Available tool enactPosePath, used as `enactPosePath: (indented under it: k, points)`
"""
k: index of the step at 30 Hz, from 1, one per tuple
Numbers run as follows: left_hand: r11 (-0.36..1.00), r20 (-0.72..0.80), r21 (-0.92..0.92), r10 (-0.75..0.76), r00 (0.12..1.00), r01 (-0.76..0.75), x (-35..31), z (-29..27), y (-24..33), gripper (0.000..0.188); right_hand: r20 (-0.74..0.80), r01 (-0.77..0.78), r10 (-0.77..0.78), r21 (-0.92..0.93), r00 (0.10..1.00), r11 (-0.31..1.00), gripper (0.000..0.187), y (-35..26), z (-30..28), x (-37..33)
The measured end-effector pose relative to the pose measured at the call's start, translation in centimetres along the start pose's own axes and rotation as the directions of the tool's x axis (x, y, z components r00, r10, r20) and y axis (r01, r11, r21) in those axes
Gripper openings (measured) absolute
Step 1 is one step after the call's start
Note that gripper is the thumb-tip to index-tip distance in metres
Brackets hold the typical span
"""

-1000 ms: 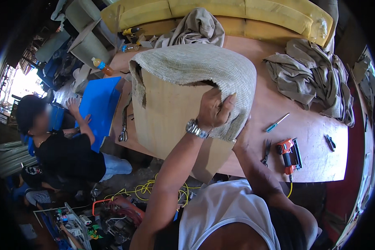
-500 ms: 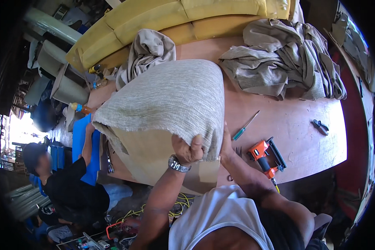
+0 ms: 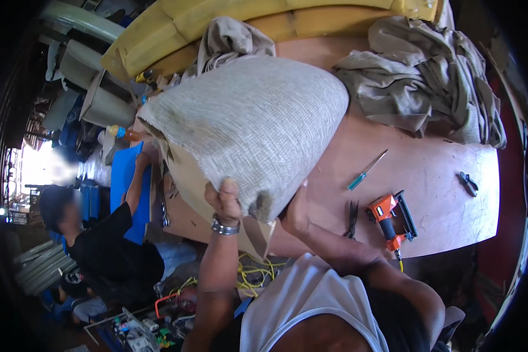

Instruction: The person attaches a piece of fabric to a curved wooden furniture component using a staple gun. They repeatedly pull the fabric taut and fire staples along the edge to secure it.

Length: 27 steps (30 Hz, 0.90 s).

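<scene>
A woven grey-beige upholstery cover (image 3: 264, 111) is draped over a rounded, bulging piece with a pale tan panel (image 3: 188, 170) at its open lower left side. My left hand (image 3: 224, 201), with a metal watch at the wrist, is closed on the cover's near edge, thumb up. At the near right corner my right hand (image 3: 296, 214) lies against the side of the covered piece; most of its fingers are hidden, so its grip cannot be told. A dark worn patch (image 3: 263, 205) shows on the fabric between both hands.
On the table (image 3: 440, 170) lie a screwdriver (image 3: 368, 170), scissors (image 3: 352, 220), an orange staple gun (image 3: 390, 217) and pliers (image 3: 468, 183). Crumpled fabric (image 3: 422, 76) and yellow foam (image 3: 217, 23) are behind. A co-worker (image 3: 105, 240) at left touches a blue sheet (image 3: 126, 182).
The covered piece has turned and tilted, its rounded end swinging right. My left hand has shifted left along the edge, and my right hand has moved left and in closer, uncovering the scissors.
</scene>
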<state>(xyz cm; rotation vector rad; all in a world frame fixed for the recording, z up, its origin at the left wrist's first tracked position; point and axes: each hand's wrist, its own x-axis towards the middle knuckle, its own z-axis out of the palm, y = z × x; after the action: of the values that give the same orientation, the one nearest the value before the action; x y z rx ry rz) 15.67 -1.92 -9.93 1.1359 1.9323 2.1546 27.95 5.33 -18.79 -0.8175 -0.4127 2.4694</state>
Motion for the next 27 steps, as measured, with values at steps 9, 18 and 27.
enactPosePath:
  k: [9,18,27]
  points:
    - [0.995,0.221,-0.01,-0.093,0.971,0.097,1.7,-4.7,3.9,0.064,-0.001,0.424,-0.623,-0.732,0.782,0.533,0.047,-11.4,-13.7,11.0]
    - [1.0,-0.136,-0.007,0.023,0.99,-0.024,0.5,-1.6,0.0,0.056,0.484,0.494,-0.463,-0.863,0.742,-0.109,0.062,-20.2,-5.4,23.1]
    - [0.933,-0.01,0.235,0.283,0.959,-0.273,-0.2,-2.0,-3.3,0.062,0.832,0.781,-0.088,-0.546,0.548,-0.305,0.077,-14.2,10.6,0.7]
